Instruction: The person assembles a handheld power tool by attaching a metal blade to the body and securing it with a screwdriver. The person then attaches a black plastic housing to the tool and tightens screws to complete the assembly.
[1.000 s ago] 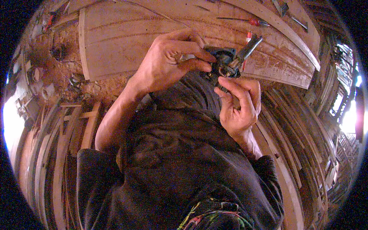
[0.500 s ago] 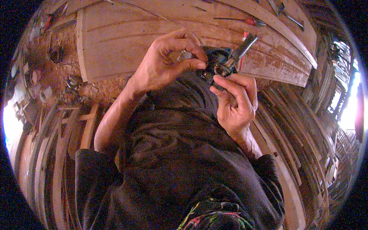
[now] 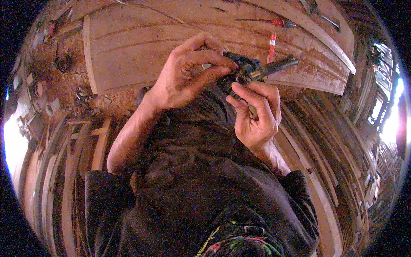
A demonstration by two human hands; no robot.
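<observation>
Dark mechanical assembly [image 3: 243, 68], with a thick metal bar [image 3: 280, 65] projecting to the right and tipped slightly upward; held up between both hands, in front of the torso and near the closer edge of a wooden panel [image 3: 137, 51]. Left hand [image 3: 184, 70]: thumb and forefinger pinched narrowly on the assembly's left side. Right hand [image 3: 259, 113]: thumb and forefinger closed on its underside, the other fingers curled. Any maker's mark on the assembly is too dark and grainy to read. On the panel: one screwdriver [image 3: 283, 23], red-and-black handle, long thin shaft pointing left; one slim red stick-shaped item [image 3: 272, 47] with a pale band, any lettering too small to read, standing behind the bar in this view. Also listed: dark shirt [image 3: 192, 180]; red, yellow and green pattern [image 3: 257, 238] at the lower edge, wording indistinct; wooden slats [image 3: 329, 150] to the right.
</observation>
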